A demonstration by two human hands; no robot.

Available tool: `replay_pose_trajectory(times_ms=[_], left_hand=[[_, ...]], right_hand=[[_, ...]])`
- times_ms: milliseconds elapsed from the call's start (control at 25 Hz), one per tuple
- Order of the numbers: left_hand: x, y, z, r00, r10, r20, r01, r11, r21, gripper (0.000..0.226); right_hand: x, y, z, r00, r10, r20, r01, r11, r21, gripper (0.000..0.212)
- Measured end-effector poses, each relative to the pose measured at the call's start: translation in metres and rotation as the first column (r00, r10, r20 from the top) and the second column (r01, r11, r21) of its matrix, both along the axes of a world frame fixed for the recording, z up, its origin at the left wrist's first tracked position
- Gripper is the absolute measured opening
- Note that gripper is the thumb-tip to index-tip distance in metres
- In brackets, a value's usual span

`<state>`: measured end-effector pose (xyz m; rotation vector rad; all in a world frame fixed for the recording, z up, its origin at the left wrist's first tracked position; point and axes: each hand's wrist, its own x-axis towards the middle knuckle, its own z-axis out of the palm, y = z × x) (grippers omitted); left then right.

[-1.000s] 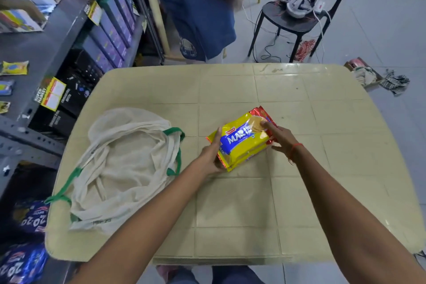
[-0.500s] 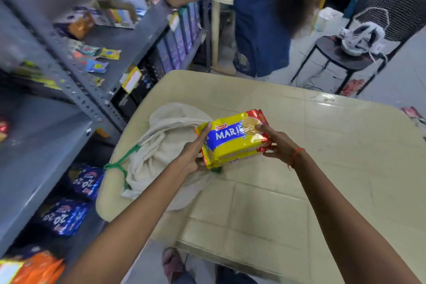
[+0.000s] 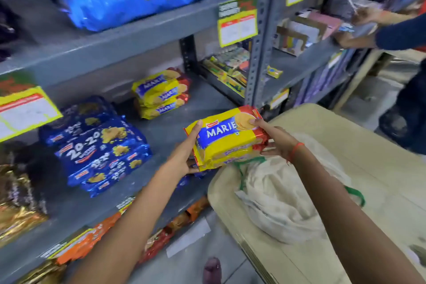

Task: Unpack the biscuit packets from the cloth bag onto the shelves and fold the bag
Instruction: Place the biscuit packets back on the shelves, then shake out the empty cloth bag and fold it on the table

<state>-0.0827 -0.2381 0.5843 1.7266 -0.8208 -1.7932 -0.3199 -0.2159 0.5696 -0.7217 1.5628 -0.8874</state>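
We see the left hand (image 3: 184, 154) and right hand (image 3: 275, 139) clamped on opposite ends of a yellow Marie packet stack (image 3: 227, 137), held in the air between shelf and counter. At 10 o'clock of it, a pile of Marie packets (image 3: 161, 93) lies on the grey shelf (image 3: 166, 134); at 9 o'clock, blue 20-20 packets (image 3: 99, 145). At 5 o'clock, the cloth bag (image 3: 279, 198) lies crumpled on the beige counter (image 3: 373, 168).
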Motion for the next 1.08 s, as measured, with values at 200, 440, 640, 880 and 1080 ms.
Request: replay_pose_trajectory(times_ms=[200,440,640,880,1080], left_hand=[[0.048,-0.047,0.010,0.978,0.196,-0.076,-0.197,0.980,-0.008,0.068],[0.048,-0.111,-0.025,0.963,0.268,-0.010,-0.267,0.954,-0.140,0.060],[0.043,-0.110,-0.014,0.939,0.344,0.003,-0.339,0.928,-0.158,0.060],[0.039,-0.114,-0.024,0.912,0.406,0.053,-0.393,0.905,-0.160,0.061],[0.017,-0.100,-0.015,0.836,0.360,0.414,-0.215,0.909,-0.356,0.084]], right_hand=[[0.072,-0.081,0.005,1.000,-0.007,0.019,0.008,1.000,-0.025,0.075],[0.094,-0.139,-0.005,0.989,-0.146,-0.038,0.142,0.985,-0.094,0.090],[0.097,-0.155,-0.009,0.988,-0.111,-0.108,0.102,0.992,-0.079,0.065],[0.096,-0.139,0.002,0.998,0.024,-0.063,-0.026,0.999,-0.035,0.054],[0.077,-0.098,-0.002,0.993,-0.038,-0.109,0.025,0.993,-0.113,0.052]])
